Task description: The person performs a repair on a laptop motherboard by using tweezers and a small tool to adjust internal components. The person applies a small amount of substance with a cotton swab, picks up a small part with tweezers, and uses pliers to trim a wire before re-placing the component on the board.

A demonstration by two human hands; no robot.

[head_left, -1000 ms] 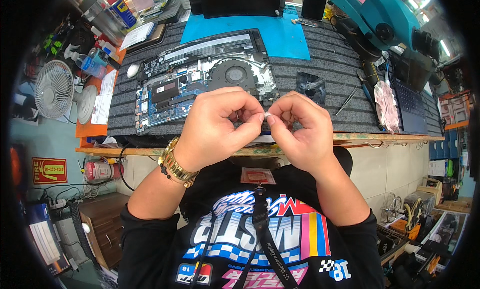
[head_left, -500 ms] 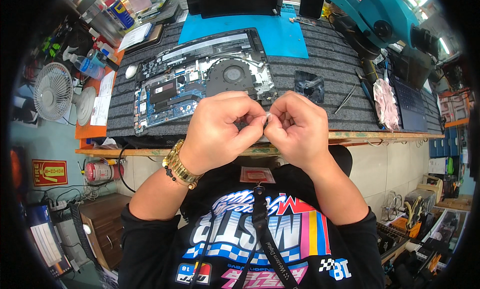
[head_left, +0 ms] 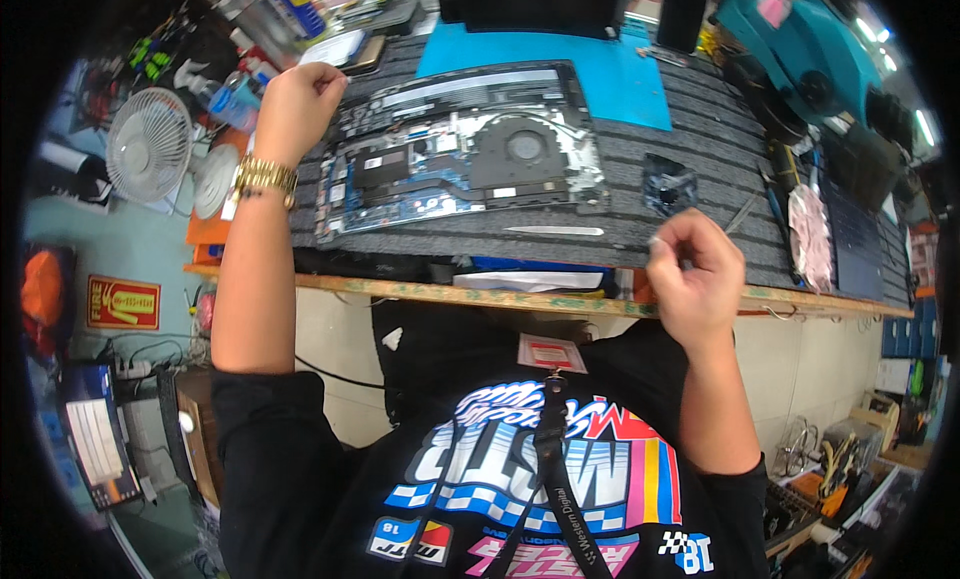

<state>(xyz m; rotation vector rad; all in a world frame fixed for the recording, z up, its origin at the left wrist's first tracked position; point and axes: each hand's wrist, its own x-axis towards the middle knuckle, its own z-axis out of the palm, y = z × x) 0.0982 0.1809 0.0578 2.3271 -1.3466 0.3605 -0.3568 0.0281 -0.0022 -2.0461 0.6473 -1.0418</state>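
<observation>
Hovering apart, pinched hands (head_left: 300, 109) (head_left: 700, 284) flank a flat laptop base (head_left: 522, 149) on ribbed grey matting (head_left: 698, 121).

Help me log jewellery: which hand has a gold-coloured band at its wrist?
The left hand, by the opened laptop's upper-left corner; a gold-coloured band circles its wrist, while the right hand has a bare wrist.

A white fan (head_left: 150, 147) stands left, a teal microscope (head_left: 800, 49) right.

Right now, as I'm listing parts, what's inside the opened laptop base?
A cooling fan, heat pipe, blue circuit board and black battery show; whatever lies beneath them is covered.
</observation>
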